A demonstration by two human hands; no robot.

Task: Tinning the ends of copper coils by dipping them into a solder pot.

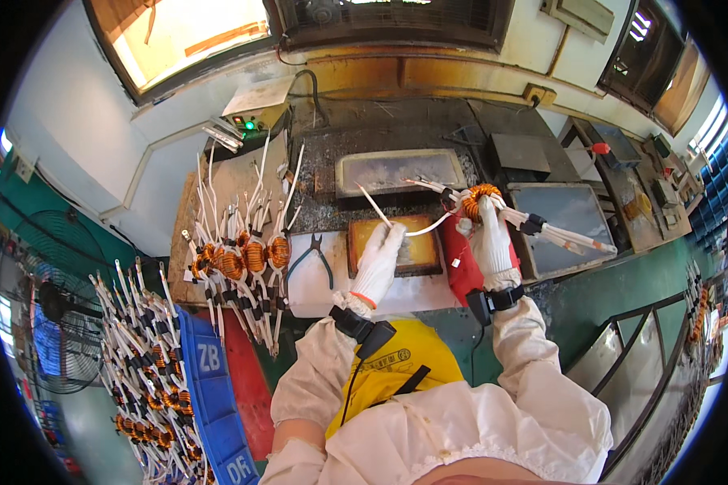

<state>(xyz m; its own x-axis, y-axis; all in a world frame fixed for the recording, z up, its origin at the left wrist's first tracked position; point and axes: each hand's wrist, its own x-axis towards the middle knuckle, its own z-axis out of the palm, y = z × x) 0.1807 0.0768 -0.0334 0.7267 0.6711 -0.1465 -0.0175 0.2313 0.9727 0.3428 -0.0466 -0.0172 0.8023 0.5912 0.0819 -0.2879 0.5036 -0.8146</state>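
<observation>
In white gloves, both my hands are over the workbench. My right hand (pixel 493 238) is closed around a copper-wound toroid coil (pixel 481 194) with several white leads and black sleeves. One white lead (pixel 374 202) from it is pinched in the fingers of my left hand (pixel 380 252), its end pointing up and to the left. Beneath my left hand lies a rectangular pan of amber liquid (pixel 422 242), partly hidden by the glove. Beyond it sits a rectangular pot with a grey surface (pixel 396 171). A red object (pixel 461 271) shows below my right hand.
Blue-handled pliers (pixel 311 260) lie left of the pan. Several finished-looking coils (pixel 243 257) are heaped on a board at the left. A blue crate (pixel 214 388) with more coils stands below. A control box with a green light (pixel 255 120) sits behind; a grey tray (pixel 562 214) lies right.
</observation>
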